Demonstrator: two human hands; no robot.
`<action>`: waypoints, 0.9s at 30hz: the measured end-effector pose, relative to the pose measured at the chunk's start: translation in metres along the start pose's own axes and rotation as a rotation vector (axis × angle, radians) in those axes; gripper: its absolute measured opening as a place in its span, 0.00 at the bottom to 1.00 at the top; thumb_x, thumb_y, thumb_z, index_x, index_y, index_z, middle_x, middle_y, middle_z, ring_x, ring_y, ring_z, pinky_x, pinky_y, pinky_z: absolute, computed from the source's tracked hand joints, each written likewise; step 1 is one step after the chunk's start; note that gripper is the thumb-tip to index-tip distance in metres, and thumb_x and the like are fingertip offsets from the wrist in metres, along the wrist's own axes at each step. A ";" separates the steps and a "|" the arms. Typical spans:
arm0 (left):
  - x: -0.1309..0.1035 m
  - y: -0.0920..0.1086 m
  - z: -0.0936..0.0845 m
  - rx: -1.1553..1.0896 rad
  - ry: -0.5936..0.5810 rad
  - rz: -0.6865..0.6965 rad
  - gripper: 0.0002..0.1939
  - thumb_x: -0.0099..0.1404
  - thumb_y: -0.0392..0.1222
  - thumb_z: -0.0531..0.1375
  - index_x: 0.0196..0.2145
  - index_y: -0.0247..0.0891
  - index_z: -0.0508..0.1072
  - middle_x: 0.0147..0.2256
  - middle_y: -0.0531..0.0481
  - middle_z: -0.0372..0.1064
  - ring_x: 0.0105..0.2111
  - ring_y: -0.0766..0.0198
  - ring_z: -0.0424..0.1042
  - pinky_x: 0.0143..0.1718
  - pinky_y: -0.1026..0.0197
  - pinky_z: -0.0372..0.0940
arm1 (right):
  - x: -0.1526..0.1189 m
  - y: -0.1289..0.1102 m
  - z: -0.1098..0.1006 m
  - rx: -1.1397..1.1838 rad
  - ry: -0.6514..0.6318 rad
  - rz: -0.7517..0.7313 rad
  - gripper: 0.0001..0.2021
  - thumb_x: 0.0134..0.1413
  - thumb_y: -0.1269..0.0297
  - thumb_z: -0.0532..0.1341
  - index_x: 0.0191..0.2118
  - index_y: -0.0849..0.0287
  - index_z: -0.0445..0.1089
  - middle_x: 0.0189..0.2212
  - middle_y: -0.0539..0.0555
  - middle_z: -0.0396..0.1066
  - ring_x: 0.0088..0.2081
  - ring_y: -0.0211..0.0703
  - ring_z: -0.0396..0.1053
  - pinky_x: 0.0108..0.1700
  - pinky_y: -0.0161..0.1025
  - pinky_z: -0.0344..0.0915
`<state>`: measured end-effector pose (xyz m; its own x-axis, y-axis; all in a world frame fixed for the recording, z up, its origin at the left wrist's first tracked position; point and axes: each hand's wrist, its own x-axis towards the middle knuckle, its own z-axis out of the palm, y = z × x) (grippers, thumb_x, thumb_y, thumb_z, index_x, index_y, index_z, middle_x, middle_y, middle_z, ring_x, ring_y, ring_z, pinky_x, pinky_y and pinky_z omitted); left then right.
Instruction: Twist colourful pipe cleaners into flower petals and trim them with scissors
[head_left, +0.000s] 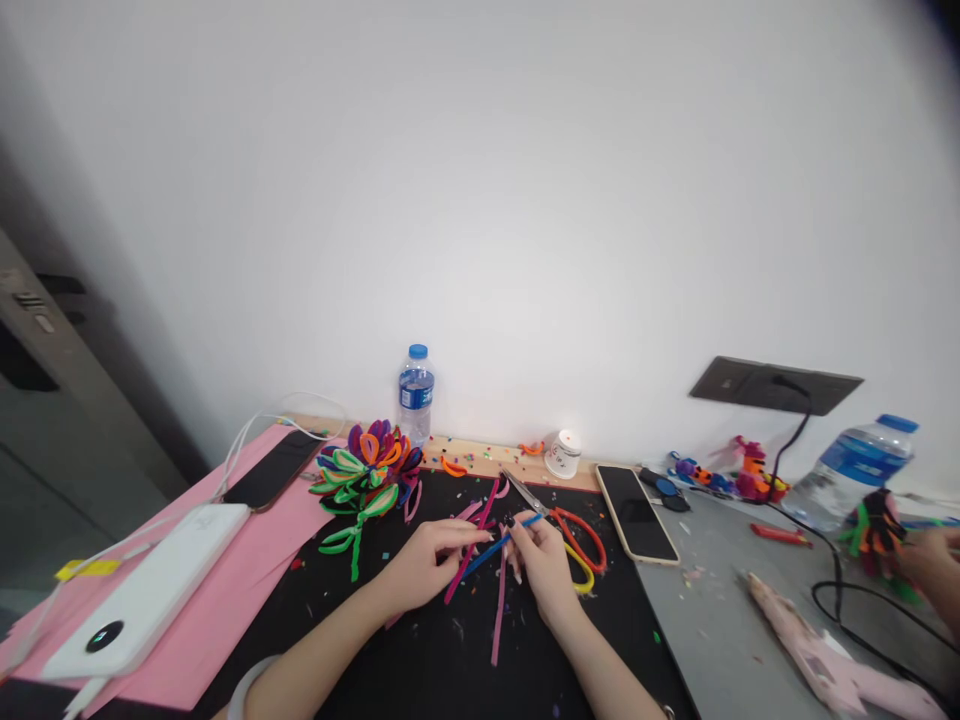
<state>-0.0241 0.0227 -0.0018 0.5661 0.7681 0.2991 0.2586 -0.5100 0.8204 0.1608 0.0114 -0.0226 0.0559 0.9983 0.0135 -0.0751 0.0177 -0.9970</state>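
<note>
Holding two fuzzy strips crossed above the counter point(420, 665).
Left hand point(431, 568): grip pinches the magenta strip point(471, 547). Right hand point(541, 568): grip pinches the blue strip point(486, 554) near its upper end, probably to steady the crossing. Both strips lie between the hands, short of the counter's back edge; the open scissors point(574, 526) rest beyond the right hand, likely for easy reach.

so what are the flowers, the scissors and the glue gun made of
Flowers: fuzzy pipe cleaner, probably, given bent, matte strips.
Scissors: shiny metal blades; smooth coloured handles, likely plastic.
Glue gun: probably pink moulded plastic; its surface looks smooth.
</note>
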 end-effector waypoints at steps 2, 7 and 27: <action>0.000 0.004 0.000 -0.041 -0.017 -0.022 0.27 0.50 0.23 0.48 0.44 0.41 0.72 0.42 0.50 0.71 0.43 0.63 0.67 0.46 0.63 0.60 | 0.000 0.001 0.001 0.020 0.011 -0.001 0.14 0.48 0.54 0.58 0.26 0.59 0.59 0.14 0.45 0.63 0.11 0.29 0.53 0.13 0.28 0.49; 0.001 0.008 0.001 -0.151 0.012 -0.120 0.18 0.57 0.31 0.51 0.41 0.39 0.74 0.40 0.48 0.73 0.41 0.60 0.69 0.45 0.60 0.61 | -0.003 -0.002 0.002 0.049 0.013 0.008 0.14 0.49 0.54 0.58 0.26 0.60 0.60 0.14 0.45 0.63 0.11 0.29 0.53 0.13 0.28 0.48; 0.006 -0.003 0.011 -0.754 0.360 -0.556 0.21 0.49 0.43 0.64 0.31 0.40 0.54 0.18 0.62 0.63 0.23 0.65 0.73 0.21 0.71 0.62 | -0.021 -0.016 0.015 -0.380 -0.241 -0.133 0.14 0.40 0.76 0.57 0.37 0.56 0.67 0.18 0.42 0.50 0.20 0.32 0.47 0.23 0.30 0.45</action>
<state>-0.0129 0.0246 -0.0073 0.2125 0.9579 -0.1929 -0.2197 0.2392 0.9458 0.1456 -0.0092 -0.0054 -0.1964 0.9737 0.1154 0.2898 0.1701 -0.9418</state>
